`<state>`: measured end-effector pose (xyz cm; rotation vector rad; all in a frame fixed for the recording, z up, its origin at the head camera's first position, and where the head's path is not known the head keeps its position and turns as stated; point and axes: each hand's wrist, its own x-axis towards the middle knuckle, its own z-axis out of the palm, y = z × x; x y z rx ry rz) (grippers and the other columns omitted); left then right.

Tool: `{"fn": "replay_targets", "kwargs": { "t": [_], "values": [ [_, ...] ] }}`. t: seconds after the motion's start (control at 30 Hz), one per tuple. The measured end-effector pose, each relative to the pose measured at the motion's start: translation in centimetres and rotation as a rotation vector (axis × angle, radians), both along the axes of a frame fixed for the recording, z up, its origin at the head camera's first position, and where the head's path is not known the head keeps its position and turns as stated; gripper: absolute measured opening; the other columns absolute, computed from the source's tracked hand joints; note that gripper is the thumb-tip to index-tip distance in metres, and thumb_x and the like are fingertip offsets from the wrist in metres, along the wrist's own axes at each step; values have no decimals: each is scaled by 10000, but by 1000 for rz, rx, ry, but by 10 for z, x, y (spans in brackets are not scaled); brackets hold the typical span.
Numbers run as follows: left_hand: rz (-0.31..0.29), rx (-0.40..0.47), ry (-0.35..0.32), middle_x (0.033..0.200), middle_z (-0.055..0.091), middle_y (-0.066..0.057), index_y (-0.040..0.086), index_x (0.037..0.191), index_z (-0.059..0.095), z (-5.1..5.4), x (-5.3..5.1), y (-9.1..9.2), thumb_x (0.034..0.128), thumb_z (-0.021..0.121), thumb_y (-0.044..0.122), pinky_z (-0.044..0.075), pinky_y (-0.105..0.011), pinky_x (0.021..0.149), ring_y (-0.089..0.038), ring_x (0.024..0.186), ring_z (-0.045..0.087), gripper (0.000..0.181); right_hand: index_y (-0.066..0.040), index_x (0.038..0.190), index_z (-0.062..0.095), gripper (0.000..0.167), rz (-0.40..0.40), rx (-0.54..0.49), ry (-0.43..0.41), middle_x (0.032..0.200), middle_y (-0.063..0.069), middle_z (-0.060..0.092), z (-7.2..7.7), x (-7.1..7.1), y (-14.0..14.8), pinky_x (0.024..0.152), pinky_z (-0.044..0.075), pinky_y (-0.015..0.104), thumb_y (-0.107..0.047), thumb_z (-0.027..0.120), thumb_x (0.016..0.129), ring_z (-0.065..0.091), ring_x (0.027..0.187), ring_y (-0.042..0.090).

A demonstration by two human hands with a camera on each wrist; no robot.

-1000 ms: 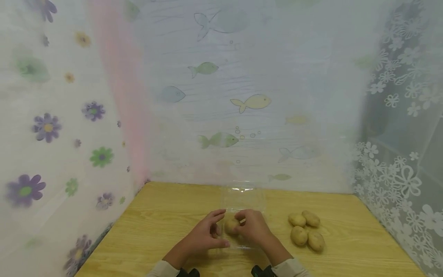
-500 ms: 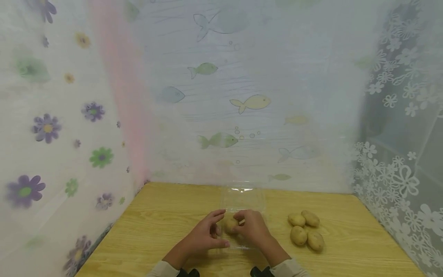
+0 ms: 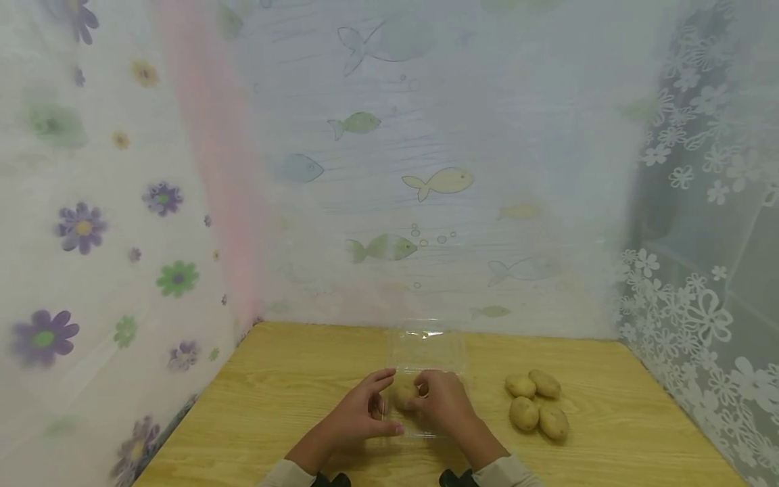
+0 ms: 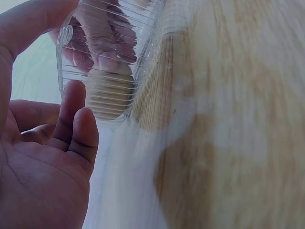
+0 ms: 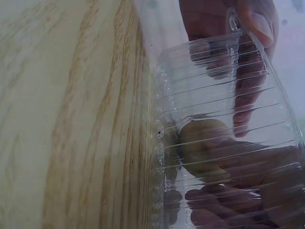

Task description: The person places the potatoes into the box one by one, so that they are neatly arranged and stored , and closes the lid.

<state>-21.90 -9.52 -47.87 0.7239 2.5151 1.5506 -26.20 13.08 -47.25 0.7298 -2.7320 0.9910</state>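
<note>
A clear plastic clamshell box (image 5: pixel 205 102) stands on the wooden table, its lid (image 3: pixel 426 352) folded back toward the wall. My left hand (image 3: pixel 359 411) grips the box's left side, with the thumb at the near corner of the rim and the fingers along the side. Inside the box is a potato (image 3: pixel 404 396), pinched low down between the thumb and fingers of my right hand (image 3: pixel 447 402). The ribbed wall shows the same potato (image 4: pixel 110 93) in the left wrist view. My right palm hides part of the box's right side.
Several more potatoes (image 3: pixel 525 414) lie grouped on the table (image 3: pixel 292 365) to the right of the box. A sheet printed with fish (image 3: pixel 389 247) hangs behind the table. Flowered sheets (image 3: pixel 82 226) close off both sides.
Both hands and the potato stay nearly in place. My right fingers cover slightly more of the potato than before.
</note>
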Motion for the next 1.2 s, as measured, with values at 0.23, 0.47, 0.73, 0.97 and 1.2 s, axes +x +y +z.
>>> {"fn": "replay_targets", "kwargs": {
  "t": [0.23,0.47,0.73,0.97,1.2],
  "values": [
    [3,-1,-11,1545,458,-113,100,1630,307,-1,1,-1,873,866,253,494,-218,691,-116,841,543,954,-4,1070,758,423,10,4,13,948,110,784,0,2,-1,704,616,343,-246,929,768,753,822,221],
    [1,3,-18,1516,481,-100,111,1635,301,2,1,0,886,853,246,493,-225,691,-177,851,553,940,-30,1061,762,400,-11,16,40,937,90,778,2,3,-2,687,608,344,-240,933,766,747,798,202],
    [7,-8,-13,1536,469,-85,129,1637,302,0,1,-1,878,860,259,503,-223,709,-173,875,565,951,-26,1085,752,414,1,30,31,939,87,769,5,5,-1,683,605,345,-237,928,776,736,800,202],
    [5,2,-10,1568,440,-99,115,1636,301,-1,2,-1,879,859,249,498,-222,703,-199,881,563,950,-48,1094,750,416,-10,31,29,960,92,776,7,5,1,689,603,344,-256,927,780,737,801,187],
    [4,12,-7,1532,471,-113,105,1633,304,1,3,0,871,867,260,494,-214,693,-207,867,557,960,-65,1091,758,389,-15,39,10,982,97,777,14,8,4,697,602,360,-260,915,794,732,795,177]
  ]
}}
